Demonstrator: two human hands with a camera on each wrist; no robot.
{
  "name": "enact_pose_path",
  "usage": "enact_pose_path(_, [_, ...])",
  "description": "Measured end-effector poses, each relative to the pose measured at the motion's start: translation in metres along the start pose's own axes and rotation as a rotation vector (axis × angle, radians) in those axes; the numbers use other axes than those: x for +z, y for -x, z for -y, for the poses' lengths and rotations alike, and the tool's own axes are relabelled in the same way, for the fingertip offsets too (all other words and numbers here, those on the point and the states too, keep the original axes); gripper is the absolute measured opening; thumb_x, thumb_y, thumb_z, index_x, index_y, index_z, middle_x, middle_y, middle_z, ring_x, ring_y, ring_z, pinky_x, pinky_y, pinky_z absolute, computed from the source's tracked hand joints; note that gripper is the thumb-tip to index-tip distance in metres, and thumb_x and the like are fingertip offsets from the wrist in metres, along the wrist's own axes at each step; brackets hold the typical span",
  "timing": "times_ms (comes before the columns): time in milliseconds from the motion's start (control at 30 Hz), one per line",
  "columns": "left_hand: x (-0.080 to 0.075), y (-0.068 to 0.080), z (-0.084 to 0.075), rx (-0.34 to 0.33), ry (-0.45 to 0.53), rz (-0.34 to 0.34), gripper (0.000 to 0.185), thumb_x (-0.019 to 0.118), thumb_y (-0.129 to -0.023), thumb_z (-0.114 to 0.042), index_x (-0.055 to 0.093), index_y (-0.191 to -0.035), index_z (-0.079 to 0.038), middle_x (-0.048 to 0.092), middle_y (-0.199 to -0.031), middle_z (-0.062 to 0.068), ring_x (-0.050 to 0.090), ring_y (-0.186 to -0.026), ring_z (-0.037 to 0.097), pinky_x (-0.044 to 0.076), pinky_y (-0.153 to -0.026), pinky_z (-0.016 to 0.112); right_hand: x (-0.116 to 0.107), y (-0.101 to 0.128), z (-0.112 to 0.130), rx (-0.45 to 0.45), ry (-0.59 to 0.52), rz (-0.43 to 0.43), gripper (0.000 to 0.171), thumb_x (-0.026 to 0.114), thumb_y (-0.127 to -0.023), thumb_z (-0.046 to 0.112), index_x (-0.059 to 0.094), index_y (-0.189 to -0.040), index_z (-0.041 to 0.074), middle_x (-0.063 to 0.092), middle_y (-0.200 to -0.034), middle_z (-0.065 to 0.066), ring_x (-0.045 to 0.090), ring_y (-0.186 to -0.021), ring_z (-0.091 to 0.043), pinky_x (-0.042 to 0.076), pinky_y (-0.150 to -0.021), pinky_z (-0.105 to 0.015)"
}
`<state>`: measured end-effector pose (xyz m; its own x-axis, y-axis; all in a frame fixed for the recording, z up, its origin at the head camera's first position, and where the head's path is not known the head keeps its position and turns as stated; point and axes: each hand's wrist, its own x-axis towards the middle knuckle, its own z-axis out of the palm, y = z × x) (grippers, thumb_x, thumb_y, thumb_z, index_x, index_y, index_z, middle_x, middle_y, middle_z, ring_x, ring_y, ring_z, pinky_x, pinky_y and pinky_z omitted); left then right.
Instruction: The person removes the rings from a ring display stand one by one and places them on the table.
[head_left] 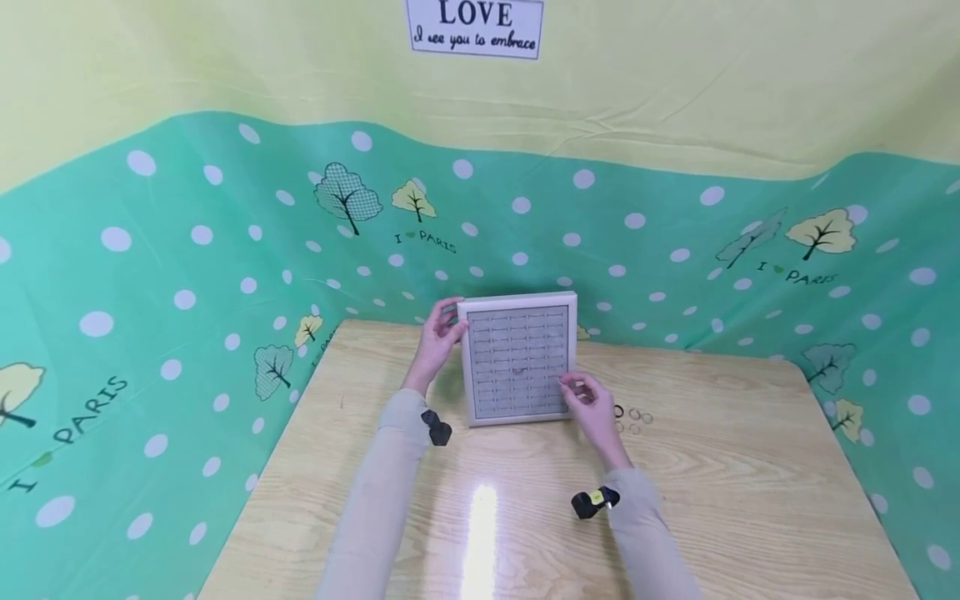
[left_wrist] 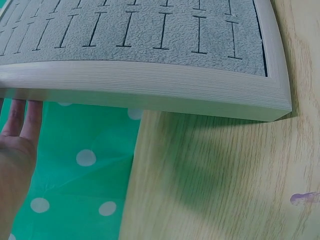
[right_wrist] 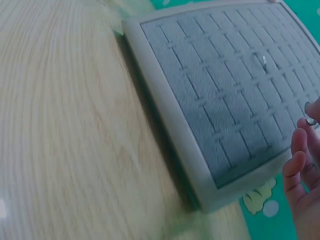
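Observation:
A square ring display tray (head_left: pixel 517 421) with a pale wooden frame and a grey slotted foam pad (right_wrist: pixel 210 75) stands propped up near the back of the table. My left hand (head_left: pixel 433 343) grips its upper left edge, thumb toward the front; in the left wrist view straight fingers (left_wrist: pixel 32 120) lie against the frame's side. One ring (right_wrist: pixel 264 61) sits in a slot around the middle of the pad. Between thumb and fingertips my right hand (head_left: pixel 594 414) pinches a small silvery ring (right_wrist: pixel 311 122), close in front of the pad's right side.
Several loose rings (head_left: pixel 635 414), one of them dark, lie on the wooden table (head_left: pixel 720 467) just right of my right hand. A green and yellow cloth (head_left: pixel 517 200) hangs behind the table and along its sides. A purple mark (left_wrist: pixel 304 198) shows on the tabletop.

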<state>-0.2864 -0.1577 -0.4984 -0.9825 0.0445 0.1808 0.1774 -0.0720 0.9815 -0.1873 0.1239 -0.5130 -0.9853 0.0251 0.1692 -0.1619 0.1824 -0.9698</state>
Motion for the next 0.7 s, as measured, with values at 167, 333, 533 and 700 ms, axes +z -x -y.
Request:
enact_pose_path(167, [-0.001, -0.001, -0.001, -0.018, 0.008, 0.007, 0.047, 0.059, -0.093, -0.001, 0.046, -0.137, -0.012, 0.055, -0.132, 0.019, 0.058, -0.11, 0.033, 0.053, -0.091, 0.04, -0.011, 0.003, -0.003, 0.015, -0.008, -0.031, 0.016, 0.061, -0.09, -0.006, 0.063, -0.104, -0.012, 0.062, -0.11, -0.026, 0.057, -0.081, -0.027, 0.048, -0.064, -0.016])
enact_pose_path(333, [-0.001, 0.002, -0.012, -0.029, 0.019, 0.023, 0.047, 0.057, -0.093, 0.002, 0.044, -0.138, -0.008, 0.053, -0.133, 0.023, 0.058, -0.11, 0.034, 0.053, -0.091, 0.04, -0.019, 0.005, -0.011, 0.033, -0.018, -0.054, 0.017, 0.06, -0.089, -0.007, 0.062, -0.105, -0.012, 0.061, -0.111, -0.026, 0.057, -0.08, -0.02, 0.048, -0.067, -0.015])
enact_pose_path(533, [0.003, 0.008, -0.025, -0.025, -0.001, 0.024, 0.046, 0.058, -0.093, 0.002, 0.044, -0.137, -0.006, 0.053, -0.133, 0.024, 0.058, -0.11, 0.034, 0.053, -0.091, 0.04, -0.028, 0.005, -0.035, 0.06, -0.02, -0.084, 0.017, 0.062, -0.09, -0.003, 0.063, -0.106, -0.01, 0.061, -0.112, -0.022, 0.055, -0.079, -0.017, 0.047, -0.068, -0.016])
enact_pose_path(700, [0.004, 0.01, -0.026, -0.016, 0.004, 0.031, 0.047, 0.058, -0.093, 0.001, 0.043, -0.138, -0.003, 0.053, -0.132, 0.025, 0.057, -0.111, 0.035, 0.053, -0.091, 0.041, -0.035, 0.005, -0.061, 0.108, 0.03, -0.138, 0.016, 0.063, -0.092, 0.003, 0.065, -0.106, -0.001, 0.062, -0.112, -0.012, 0.055, -0.081, -0.014, 0.046, -0.071, -0.016])
